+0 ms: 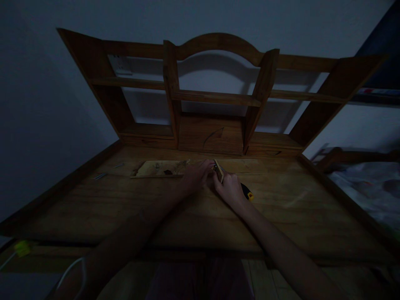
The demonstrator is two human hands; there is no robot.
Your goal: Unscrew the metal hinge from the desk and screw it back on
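My right hand (230, 189) grips a small flat piece of wood (219, 171), tilted up on its edge. My left hand (197, 175) reaches in from the other side, its fingertips together at a tiny shiny metal part on the wood's near face. What those fingertips pinch is too small and dark to name. Beside my right hand shows a black-and-yellow handle (248, 193); the rest of that tool is hidden, and I cannot tell if the palm touches it. A long wooden strip (156, 168) with dark stains and a broken left end lies behind my left hand.
The wooden desk (125, 212) carries a hutch (215, 98) with shelves and small drawers along its back. Thin metal pieces (100, 176) lie at the left. A yellow object with a white cord (22, 248) is at the lower left. White fabric (364, 187) lies beyond the right edge.
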